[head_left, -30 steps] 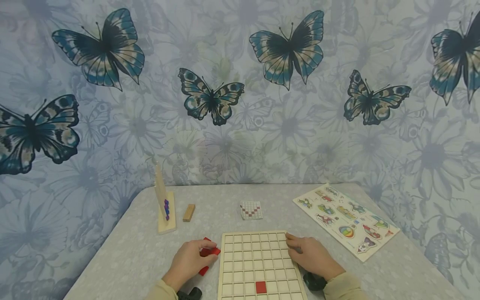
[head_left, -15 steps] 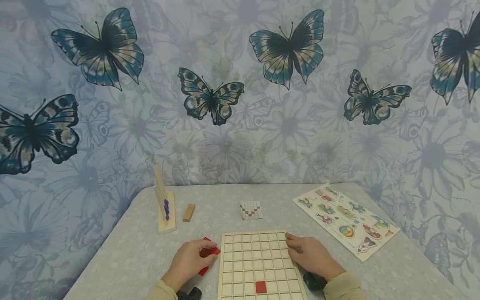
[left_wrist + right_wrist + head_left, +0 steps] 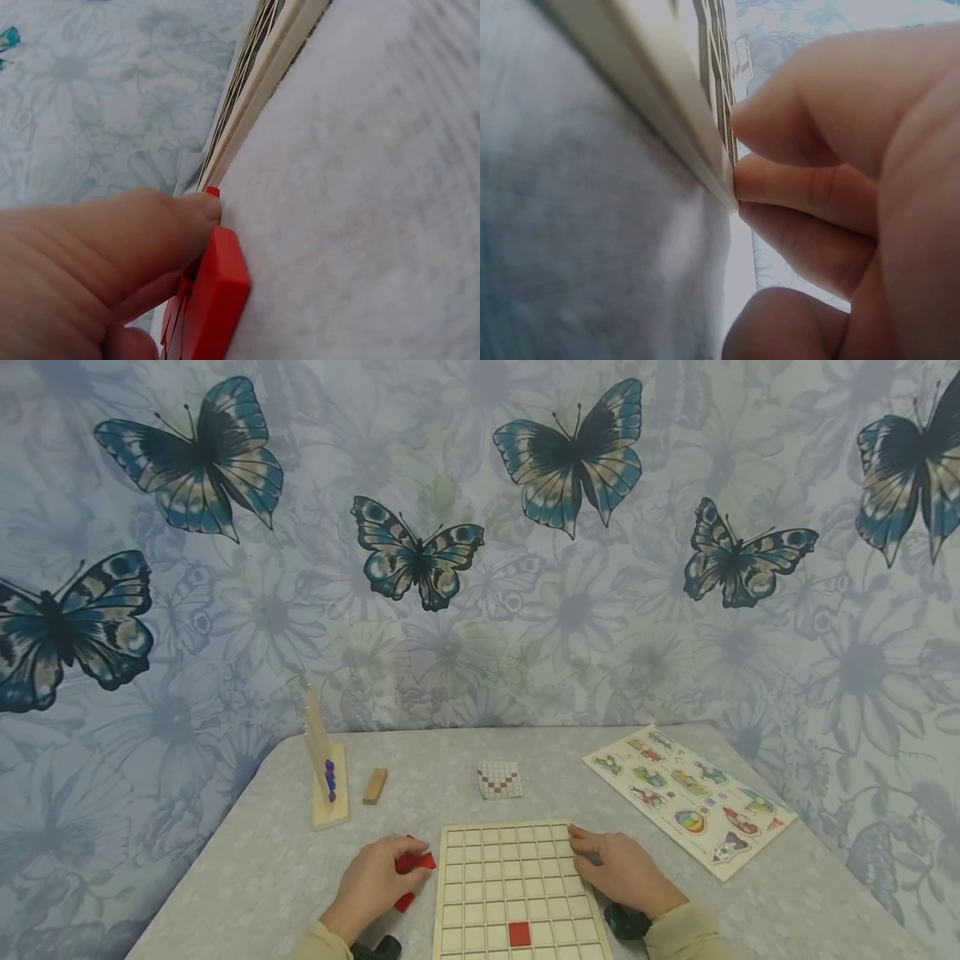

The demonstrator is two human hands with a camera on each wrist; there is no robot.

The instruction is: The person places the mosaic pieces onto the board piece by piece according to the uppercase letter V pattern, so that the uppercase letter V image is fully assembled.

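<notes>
A person's hands work at a table (image 3: 431, 760) spread with pale grey cloth, in front of a wall (image 3: 570, 643) printed with butterflies. Near the bottom centre lies the task's main piece, a wooden grid board (image 3: 517, 893), its near edge cut off by the frame. One red square (image 3: 520, 934) fills a cell in the middle column, low in the view. Just beyond the board's left edge, the left hand (image 3: 371, 881) curls thumb and index finger around a cluster of red tiles (image 3: 405, 903), fingertips a narrow gap apart with red between them; how firmly cannot be told. Only a thin strip of cloth parts those tiles from the board. The right hand (image 3: 618, 872) rests its gently bent fingertips against the board's far right corner, thumb slightly apart. A wider stretch of cloth runs from the board's far edge to a small pattern card (image 3: 499, 780). A wooden block (image 3: 375, 786) and an upright wooden stand (image 3: 318, 747) lie farther left, well apart from the board. At the right, a picture puzzle (image 3: 663, 787) sits slanted, with cloth between it and the right hand.
</notes>
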